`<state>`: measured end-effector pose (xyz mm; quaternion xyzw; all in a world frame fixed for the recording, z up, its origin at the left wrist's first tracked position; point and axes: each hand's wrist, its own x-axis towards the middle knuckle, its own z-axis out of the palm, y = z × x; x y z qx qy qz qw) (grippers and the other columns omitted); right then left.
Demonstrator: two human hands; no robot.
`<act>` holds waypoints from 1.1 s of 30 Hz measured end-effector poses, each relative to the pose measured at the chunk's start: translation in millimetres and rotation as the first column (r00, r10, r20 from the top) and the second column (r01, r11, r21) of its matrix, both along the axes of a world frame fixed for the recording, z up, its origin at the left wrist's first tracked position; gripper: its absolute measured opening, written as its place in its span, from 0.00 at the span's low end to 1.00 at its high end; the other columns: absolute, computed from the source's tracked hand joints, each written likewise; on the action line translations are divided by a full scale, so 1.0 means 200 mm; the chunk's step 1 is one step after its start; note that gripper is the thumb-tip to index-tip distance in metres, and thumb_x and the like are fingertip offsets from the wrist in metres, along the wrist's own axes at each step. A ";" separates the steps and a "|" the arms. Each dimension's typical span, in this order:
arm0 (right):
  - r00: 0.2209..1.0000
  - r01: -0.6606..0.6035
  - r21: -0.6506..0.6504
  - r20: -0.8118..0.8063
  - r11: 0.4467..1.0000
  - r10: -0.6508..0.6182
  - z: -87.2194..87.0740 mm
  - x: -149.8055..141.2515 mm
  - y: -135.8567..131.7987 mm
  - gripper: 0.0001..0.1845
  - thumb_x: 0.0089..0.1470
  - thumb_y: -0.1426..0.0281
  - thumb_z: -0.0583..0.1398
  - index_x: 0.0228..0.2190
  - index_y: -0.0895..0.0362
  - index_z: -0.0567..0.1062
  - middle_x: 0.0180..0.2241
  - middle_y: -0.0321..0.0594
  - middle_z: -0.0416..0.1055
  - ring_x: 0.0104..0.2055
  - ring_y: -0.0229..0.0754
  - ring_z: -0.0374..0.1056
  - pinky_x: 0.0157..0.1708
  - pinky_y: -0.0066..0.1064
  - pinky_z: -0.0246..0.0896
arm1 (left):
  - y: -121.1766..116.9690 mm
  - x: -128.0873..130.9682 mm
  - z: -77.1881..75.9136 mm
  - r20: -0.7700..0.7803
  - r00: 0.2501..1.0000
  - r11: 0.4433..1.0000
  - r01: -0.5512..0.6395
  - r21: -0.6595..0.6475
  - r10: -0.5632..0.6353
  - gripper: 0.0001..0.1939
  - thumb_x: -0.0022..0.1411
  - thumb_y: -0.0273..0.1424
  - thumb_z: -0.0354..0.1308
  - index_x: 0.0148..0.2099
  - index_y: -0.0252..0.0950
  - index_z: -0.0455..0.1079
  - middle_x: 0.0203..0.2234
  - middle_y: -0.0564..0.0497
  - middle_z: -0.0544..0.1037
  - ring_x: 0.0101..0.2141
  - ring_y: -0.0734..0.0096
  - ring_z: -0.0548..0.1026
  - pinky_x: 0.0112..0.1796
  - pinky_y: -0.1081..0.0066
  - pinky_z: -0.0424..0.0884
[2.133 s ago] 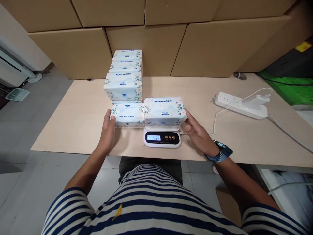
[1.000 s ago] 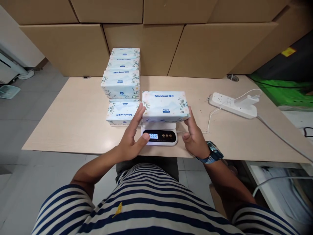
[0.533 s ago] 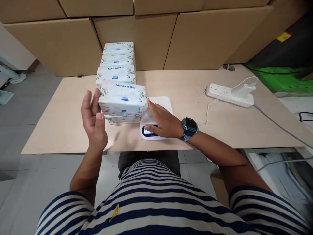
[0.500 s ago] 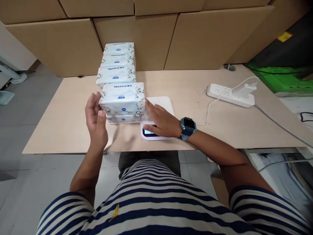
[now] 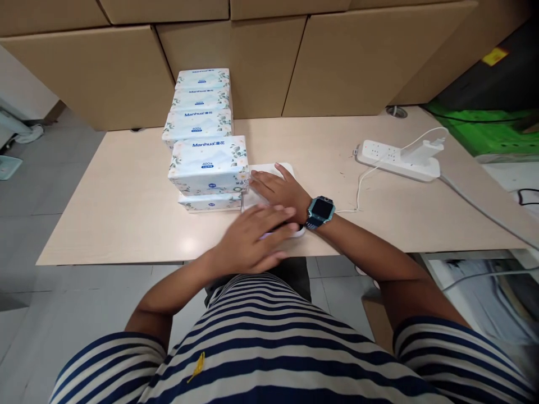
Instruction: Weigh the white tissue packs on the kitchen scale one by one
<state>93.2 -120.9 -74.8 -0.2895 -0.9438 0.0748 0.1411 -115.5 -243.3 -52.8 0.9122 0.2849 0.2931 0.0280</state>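
A white floral tissue pack (image 5: 208,163) rests on top of another pack (image 5: 210,202), in front of a row of similar packs (image 5: 197,123) running back to the boxes. My right hand (image 5: 284,193) lies over the white kitchen scale (image 5: 269,168), fingers stretched out, its fingertips at the right end of the upper pack. My left hand (image 5: 255,235) is over the front of the scale, holding nothing, fingers extended and slightly blurred. Between them the two hands hide most of the scale's display panel.
Tall cardboard boxes (image 5: 337,67) line the back of the wooden table (image 5: 126,213). A white power strip (image 5: 398,160) with a plugged-in adapter lies on the right, and a thin white cable (image 5: 359,191) runs from it towards the scale. A green object (image 5: 484,132) stands beyond.
A tissue pack went from the scale leftwards onto another pack, carried between both hands. My left hand then let go of its left side and swung right, over the scale.
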 end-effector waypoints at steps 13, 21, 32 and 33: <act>0.998 -0.004 0.062 0.055 0.998 0.001 0.00 -0.02 -0.03 0.40 0.75 0.44 0.46 0.77 0.48 0.59 0.82 0.42 0.47 0.85 0.53 0.44 0.85 0.62 0.30 | 0.11 0.34 -0.09 0.143 0.989 0.999 0.027 0.017 -0.029 0.42 0.80 0.53 0.49 0.83 0.36 0.45 0.81 0.31 0.53 0.83 0.46 0.46 0.76 0.39 0.60; 0.998 0.039 0.100 0.054 0.994 -0.045 0.01 -0.01 -0.05 0.37 0.76 0.48 0.49 0.77 0.46 0.59 0.82 0.42 0.51 0.85 0.55 0.46 0.85 0.61 0.31 | 0.15 0.29 -0.06 0.169 0.984 0.993 0.032 0.111 -0.050 0.39 0.79 0.47 0.55 0.80 0.31 0.52 0.79 0.27 0.57 0.80 0.46 0.56 0.71 0.46 0.69; 0.997 0.065 0.064 0.033 0.996 -0.067 0.00 0.01 -0.02 0.38 0.72 0.42 0.53 0.75 0.43 0.64 0.81 0.39 0.53 0.84 0.57 0.50 0.85 0.63 0.32 | 0.30 0.76 0.04 -0.275 0.961 0.998 0.015 -0.053 -0.029 0.42 0.77 0.60 0.49 0.74 0.31 0.70 0.71 0.34 0.74 0.71 0.35 0.71 0.68 0.38 0.67; 0.998 0.059 0.070 0.021 0.996 -0.061 0.00 0.01 -0.02 0.39 0.72 0.42 0.53 0.75 0.43 0.64 0.81 0.39 0.55 0.83 0.57 0.52 0.84 0.64 0.32 | 0.30 0.78 0.03 -0.292 0.956 0.998 -0.008 -0.069 -0.013 0.42 0.76 0.60 0.50 0.74 0.31 0.70 0.71 0.33 0.74 0.71 0.34 0.71 0.68 0.37 0.67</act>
